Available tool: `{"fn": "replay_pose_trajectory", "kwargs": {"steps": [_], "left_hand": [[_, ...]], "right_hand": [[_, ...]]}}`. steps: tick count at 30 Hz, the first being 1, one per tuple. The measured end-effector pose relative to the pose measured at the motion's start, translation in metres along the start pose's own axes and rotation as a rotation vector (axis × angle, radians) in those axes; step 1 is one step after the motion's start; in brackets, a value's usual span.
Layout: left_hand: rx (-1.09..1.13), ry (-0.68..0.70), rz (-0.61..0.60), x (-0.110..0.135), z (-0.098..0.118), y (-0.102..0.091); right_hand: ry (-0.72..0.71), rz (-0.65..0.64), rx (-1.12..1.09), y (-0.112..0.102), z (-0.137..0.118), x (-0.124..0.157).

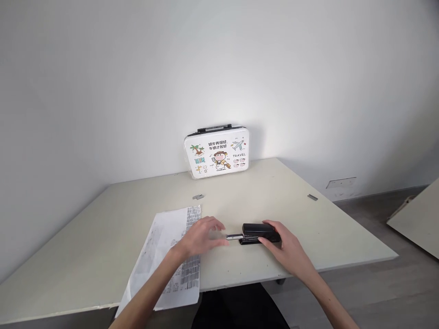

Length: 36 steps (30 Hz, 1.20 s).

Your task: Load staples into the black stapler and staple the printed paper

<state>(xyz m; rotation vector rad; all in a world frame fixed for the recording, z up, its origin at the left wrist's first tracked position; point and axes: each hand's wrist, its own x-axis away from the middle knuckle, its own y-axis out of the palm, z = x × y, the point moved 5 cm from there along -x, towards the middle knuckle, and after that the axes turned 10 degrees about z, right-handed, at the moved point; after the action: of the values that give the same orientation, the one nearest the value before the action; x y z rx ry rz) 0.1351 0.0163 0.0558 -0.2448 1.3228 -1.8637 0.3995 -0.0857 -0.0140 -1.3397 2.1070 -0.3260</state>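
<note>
A black stapler (258,232) lies on the pale table (103,237) in front of me, its metal staple tray sticking out to the left. My right hand (286,246) rests on the stapler's right end, fingers curled over it. My left hand (202,236) hovers just left of the protruding tray, fingers spread and reaching toward it, holding nothing. Under my left forearm lies a printed sheet of paper (164,246) that overhangs the table's front edge.
A small white cartoon-printed case (216,153) with a black handle stands against the wall at the back. Two strips of staples lie on the table, one (198,197) beyond the paper and one (312,197) at the right. Another board (418,219) sits at far right.
</note>
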Motion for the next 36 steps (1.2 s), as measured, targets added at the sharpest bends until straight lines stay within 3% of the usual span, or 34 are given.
{"fn": "replay_pose_trajectory", "kwargs": {"steps": [5,10,13,18,23,26,29,33,36], "left_hand": [[-0.321,-0.251,0.315,-0.034,-0.074,-0.024],[-0.433,-0.401,0.360,-0.060,-0.135,-0.034],[-0.461,-0.438,0.350,-0.060,-0.149,-0.028],[-0.456,-0.425,0.356,-0.053,-0.148,-0.026],[-0.412,-0.368,0.395,-0.044,-0.136,-0.049],[-0.361,-0.292,0.421,-0.032,-0.110,-0.056],[-0.279,-0.193,0.391,-0.010,-0.064,-0.043],[-0.083,-0.069,0.300,0.023,0.007,-0.009],[-0.021,-0.039,0.242,0.033,0.039,0.007]], "right_hand": [[0.014,-0.009,-0.005,-0.001,-0.004,0.001],[0.039,-0.039,-0.011,-0.001,-0.004,0.001],[0.043,-0.039,-0.017,-0.002,-0.006,0.001],[0.053,-0.061,-0.028,-0.002,-0.007,0.002],[0.062,-0.062,-0.028,-0.001,-0.005,0.002],[0.045,-0.049,-0.034,-0.001,-0.004,0.002],[0.029,-0.038,-0.033,-0.002,-0.005,0.002],[0.016,-0.027,-0.020,-0.003,-0.007,0.002],[0.018,-0.019,0.000,-0.003,-0.006,0.002]]}}
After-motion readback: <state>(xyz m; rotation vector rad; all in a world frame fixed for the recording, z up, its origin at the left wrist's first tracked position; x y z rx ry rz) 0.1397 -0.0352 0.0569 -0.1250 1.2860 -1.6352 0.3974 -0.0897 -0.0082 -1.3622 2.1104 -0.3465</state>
